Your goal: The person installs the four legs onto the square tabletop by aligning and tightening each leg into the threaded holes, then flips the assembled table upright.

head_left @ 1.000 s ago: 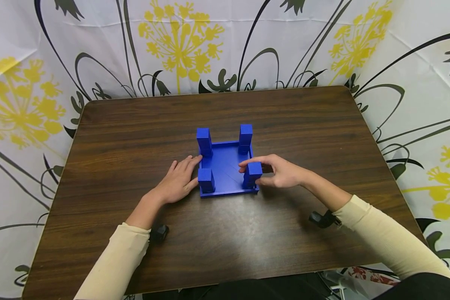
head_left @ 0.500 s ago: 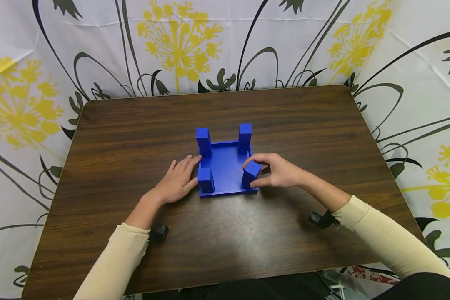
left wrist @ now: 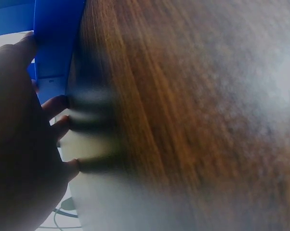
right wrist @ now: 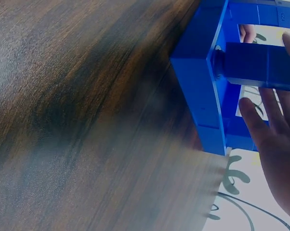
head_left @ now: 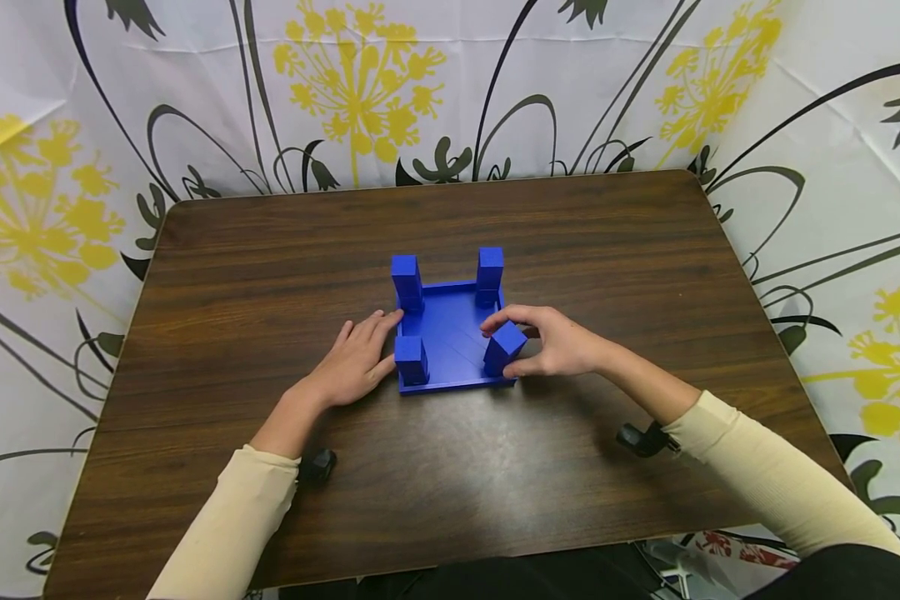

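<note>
A small blue square tabletop (head_left: pixel 450 342) with a raised rim lies upside down on the wooden table. Square blue legs stand at its corners: a far left leg (head_left: pixel 407 282), a far right leg (head_left: pixel 490 275) and a near left leg (head_left: pixel 411 360). At the near right corner, another leg (head_left: pixel 505 348) sits turned askew to the rim, with part of its round threaded end showing in the right wrist view. My right hand (head_left: pixel 566 342) has thumb and fingers around this leg. My left hand (head_left: pixel 351 358) lies with extended fingers against the tabletop's left side.
Brown wood-grain table (head_left: pixel 607 250) surrounds the blue piece. A white curtain (head_left: pixel 217 75) with yellow and dark plant patterns hangs behind and at the sides. Each wrist carries a black device, such as the right wrist camera (head_left: pixel 642 438).
The near right leg has rotated from square with the rim to a diagonal angle. My right index finger has since spread slightly away from the leg. My left hand has stayed in place.
</note>
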A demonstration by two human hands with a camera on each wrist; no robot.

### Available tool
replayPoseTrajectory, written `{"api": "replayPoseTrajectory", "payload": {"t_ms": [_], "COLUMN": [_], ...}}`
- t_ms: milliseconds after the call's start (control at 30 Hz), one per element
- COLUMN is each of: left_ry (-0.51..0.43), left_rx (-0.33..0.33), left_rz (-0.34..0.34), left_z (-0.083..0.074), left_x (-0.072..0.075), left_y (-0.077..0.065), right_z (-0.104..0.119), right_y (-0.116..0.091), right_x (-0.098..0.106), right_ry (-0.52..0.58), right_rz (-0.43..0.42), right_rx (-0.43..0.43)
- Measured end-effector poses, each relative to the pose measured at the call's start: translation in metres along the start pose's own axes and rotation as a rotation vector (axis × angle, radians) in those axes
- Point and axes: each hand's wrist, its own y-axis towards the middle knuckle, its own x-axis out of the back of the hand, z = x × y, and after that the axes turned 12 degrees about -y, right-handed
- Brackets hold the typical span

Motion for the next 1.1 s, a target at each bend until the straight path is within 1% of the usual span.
{"api": "replayPoseTrajectory", "payload": {"t_ms": [167,267,433,667,767,900,1100], "left_ry": [-0.005,-0.006,0.002,0.002,0.002,0.003,0.0], "left_rx": [-0.004,-0.008,0.001,0.008,0.014,0.013,0.009], "left_rz": [-0.007,-0.009,0.001,0.011,0.014,0.013,0.01], "left_z": [0.001,0.0024,0.0028,0.0017,-0.0003,-0.0009,-0.0013], "left_x": [-0.0006,-0.0014,-0.0016,-0.0001,0.0008,0.0011,0.001], "left_y": [-0.0007,-0.0004,0.0007,0.0006,-0.0002,-0.0005,-0.0009], "right_z": [-0.0006,-0.001,-0.0009,-0.0026,-0.0025,-0.002,-0.0032], "right_y": [0.0015,0.0013,0.0009,0.0003,0.0001,-0.0002,0.0004], "right_x": [0.0006,0.0004,-0.0003,-0.0012,-0.0005,0.0013,0.0033], "right_ry": [0.086,0.108,0.096,0.094,0.072,0.075,0.157], "right_rz": [0.044,0.054,0.048,0.028,0.031,0.065,0.136], "right_rx": [0.058,0.06,0.038,0.045,0.041,0.04,0.072]}}
